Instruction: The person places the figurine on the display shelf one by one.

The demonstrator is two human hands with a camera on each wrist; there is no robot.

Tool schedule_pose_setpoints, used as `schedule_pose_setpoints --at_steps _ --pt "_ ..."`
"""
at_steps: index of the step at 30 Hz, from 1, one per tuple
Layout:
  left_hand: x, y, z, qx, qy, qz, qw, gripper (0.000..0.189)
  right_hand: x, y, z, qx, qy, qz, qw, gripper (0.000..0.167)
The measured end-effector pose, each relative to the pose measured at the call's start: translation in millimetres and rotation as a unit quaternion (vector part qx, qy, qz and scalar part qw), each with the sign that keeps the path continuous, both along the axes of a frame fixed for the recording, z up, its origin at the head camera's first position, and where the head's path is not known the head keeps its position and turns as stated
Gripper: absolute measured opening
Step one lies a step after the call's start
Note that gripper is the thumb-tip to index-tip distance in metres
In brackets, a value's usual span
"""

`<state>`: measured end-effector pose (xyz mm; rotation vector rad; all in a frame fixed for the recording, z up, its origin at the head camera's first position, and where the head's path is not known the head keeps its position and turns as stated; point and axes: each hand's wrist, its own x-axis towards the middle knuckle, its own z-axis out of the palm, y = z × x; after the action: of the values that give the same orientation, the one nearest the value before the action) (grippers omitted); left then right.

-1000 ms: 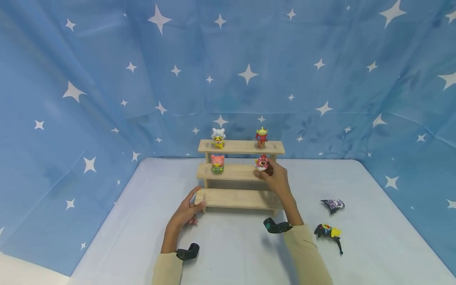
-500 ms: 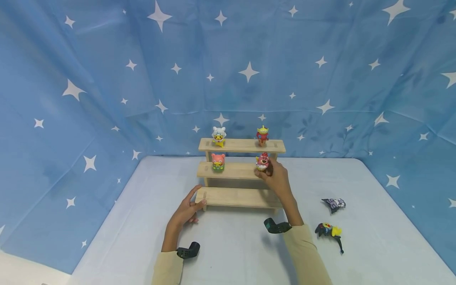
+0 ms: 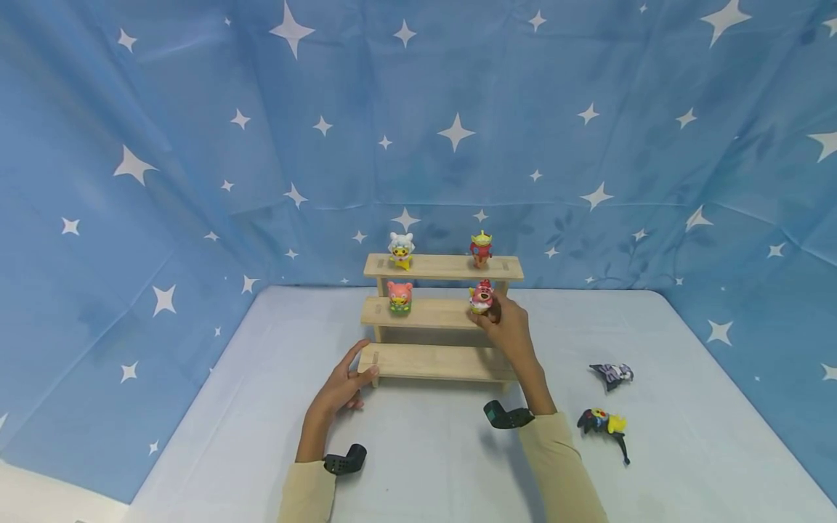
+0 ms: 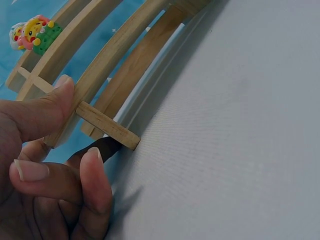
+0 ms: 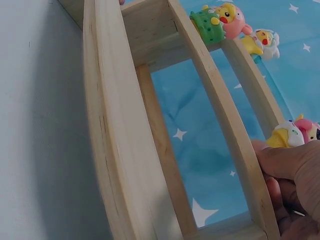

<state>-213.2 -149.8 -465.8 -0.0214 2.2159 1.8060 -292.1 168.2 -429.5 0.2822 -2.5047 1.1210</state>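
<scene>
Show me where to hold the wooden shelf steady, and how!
I'd grip the wooden shelf at the left end of its bottom step, coming from the left, as the left hand does. That flat end juts past the leg, which should leave fingers room, and that step sits in front of the others.

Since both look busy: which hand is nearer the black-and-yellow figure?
The right hand. It holds the red-hatted figure at the middle shelf, beyond and left of the black-and-yellow figure; the left hand grips the bottom shelf at its left end, farther left.
</scene>
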Motion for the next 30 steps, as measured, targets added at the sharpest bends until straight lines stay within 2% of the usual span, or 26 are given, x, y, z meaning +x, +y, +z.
schedule_pose_setpoints --at_steps 12,17,19,24,30 --pt "-1.3 0.2 -5.8 -0.002 0.014 0.012 0.9998 0.073 -0.3 -0.2 -0.4 -0.003 0.005 0.000 1.0000 0.043" --pt "-0.6 -0.3 -3.8 -0.003 0.015 0.009 0.9998 0.073 -1.3 -0.7 -0.6 -0.001 0.010 -0.001 0.9999 0.043" --pt "-3.5 -1.4 -9.0 -0.008 0.014 0.013 0.9998 0.073 -1.8 -1.0 -0.7 0.000 0.015 -0.002 0.9999 0.042" --pt "-14.8 -4.1 -31.3 -0.023 0.014 0.028 0.9993 0.073 -2.3 -1.2 -0.5 0.002 0.016 -0.005 0.9999 0.039" --pt "-14.4 -4.6 -33.5 -0.019 0.017 0.018 0.9995 0.074 -0.1 -0.7 -2.3 -0.002 0.010 -0.007 0.9999 0.043"
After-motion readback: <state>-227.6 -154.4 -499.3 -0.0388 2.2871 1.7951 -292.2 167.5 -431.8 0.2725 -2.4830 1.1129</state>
